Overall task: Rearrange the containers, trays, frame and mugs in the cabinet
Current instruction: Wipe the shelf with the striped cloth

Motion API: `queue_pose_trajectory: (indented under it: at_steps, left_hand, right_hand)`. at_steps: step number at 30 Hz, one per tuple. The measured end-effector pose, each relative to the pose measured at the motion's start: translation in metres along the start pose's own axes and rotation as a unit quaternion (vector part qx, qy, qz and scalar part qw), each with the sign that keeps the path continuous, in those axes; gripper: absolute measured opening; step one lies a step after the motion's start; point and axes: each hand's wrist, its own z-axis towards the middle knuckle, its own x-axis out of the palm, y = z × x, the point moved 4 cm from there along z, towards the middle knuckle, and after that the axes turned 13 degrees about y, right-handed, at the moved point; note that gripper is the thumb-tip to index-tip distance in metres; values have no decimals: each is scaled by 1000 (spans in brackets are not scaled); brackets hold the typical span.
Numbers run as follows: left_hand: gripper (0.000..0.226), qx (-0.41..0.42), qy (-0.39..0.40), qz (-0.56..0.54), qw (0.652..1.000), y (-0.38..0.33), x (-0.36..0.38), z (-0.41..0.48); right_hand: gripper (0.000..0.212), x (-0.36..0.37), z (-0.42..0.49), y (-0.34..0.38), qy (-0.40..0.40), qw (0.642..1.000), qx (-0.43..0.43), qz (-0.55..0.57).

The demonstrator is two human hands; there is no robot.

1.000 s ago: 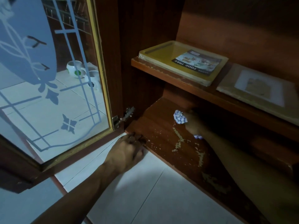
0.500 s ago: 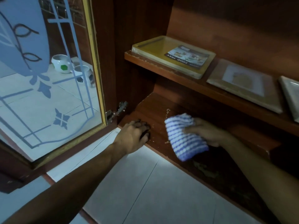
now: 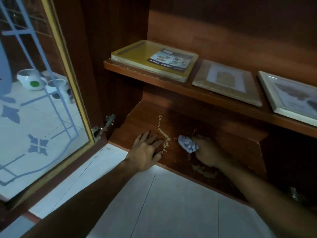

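— Blue-and-white cloth [image 3: 187,144] is bunched small in the right hand [image 3: 208,152] now, fingers curled round it. Half a second ago it hung loose at the front edge of the bottom shelf [image 3: 231,134].
— And the left hand [image 3: 145,152]?
— Flat, fingers spread, pressing on that shelf near its front left corner, just beside the pale streak of grit [image 3: 163,134]. Before, it sat further out on the lip.
— What does that mean for the job?
— Wiping, I'd judge: the shelf gets cleaned before anything goes back. The rearranging isn't done. The yellow tray [image 3: 137,55] lies at the left end of the upper shelf [image 3: 154,76], with a brown frame [image 3: 226,81] just beside it and a white frame [image 3: 291,95] further right. Two mugs [image 3: 31,79] stand on the floor tiles, seen through the glass door [image 3: 42,134].
— Anything readable?
— The tray's label [image 3: 169,60] says "FOOD TRAY", upside down from here. The smaller word beside it is too blurred.
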Motion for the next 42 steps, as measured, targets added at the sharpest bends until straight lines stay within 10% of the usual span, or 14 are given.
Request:
queue_pose_trajectory:
  at_steps: [6,10,17,23,32,37,42]
  left_hand:
    - [83,5,-25,-1,1000,1,3,6]
    - [81,28,-41,-3,999,-8,-1,14]
    - [76,43,-7,-3,999,-35,0,28]
    - [83,89,-19,4,996,-51,3,30]
    - [91,106,5,35,994,-59,9,29]
    - [91,116,-8,24,993,-86,7,38]
    - [74,136,27,43,989,-126,18,51]
  right_hand:
    - [50,14,-62,45,132,983,-72,106]
    - [41,-35,-65,14,56,974,-12,217]
    - [37,-74,-8,-156,-37,995,91,-2]
    - [46,-43,-49,-78,4,981,188,-51]
    - [34,-5,-128,-2,96,989,96,58]
    - [31,-65,-135,-46,-109,939,304,-121]
    - [42,-70,-124,-78,-34,903,401,-151]
